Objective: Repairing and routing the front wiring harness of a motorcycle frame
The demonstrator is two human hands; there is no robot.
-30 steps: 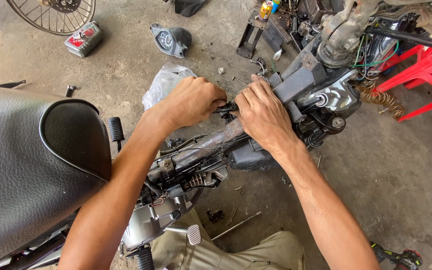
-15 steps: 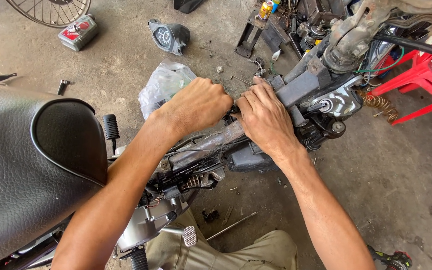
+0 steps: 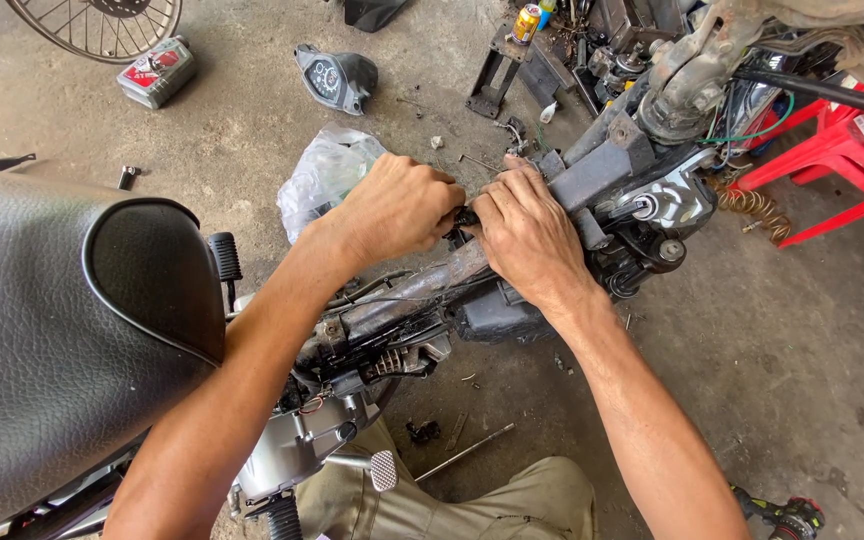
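Both hands meet over the stripped motorbike's grey metal frame spine (image 3: 422, 290). The left hand (image 3: 397, 208) is curled into a tight fist around a small dark part (image 3: 464, 215) that juts from its grip; I cannot tell whether that is a tool handle or a fitting. The right hand (image 3: 532, 232) lies flat and half closed on the spine, its fingertips (image 3: 487, 205) pressing against the same dark part. From where I stand this looks like the working-loose or seating of a fitting where the spine joins the grey steering-head bracket (image 3: 602, 165), just at two o'clock from the hands. Whatever comes after would call for a steady grip from the left while the right braces the frame, since the spot is cramped by cables.

At three o'clock sits the chrome-and-black front assembly (image 3: 667, 200). At nine o'clock, beyond the left forearm, spreads the black textured leather seat (image 3: 62, 330). Toward six o'clock are the silver engine casing (image 3: 297, 445) and the person's olive trousers (image 3: 492, 505).

The floor is stained, dusty grey concrete (image 3: 782, 350), strewn with bits. A crumpled clear plastic bag (image 3: 327, 175) lies at ten o'clock, a black speedometer housing (image 3: 337, 75) at eleven, a grey oil can (image 3: 157, 70) and a spoked wheel (image 3: 97, 25) farther out. Red plastic furniture (image 3: 842, 150) stands at two o'clock.
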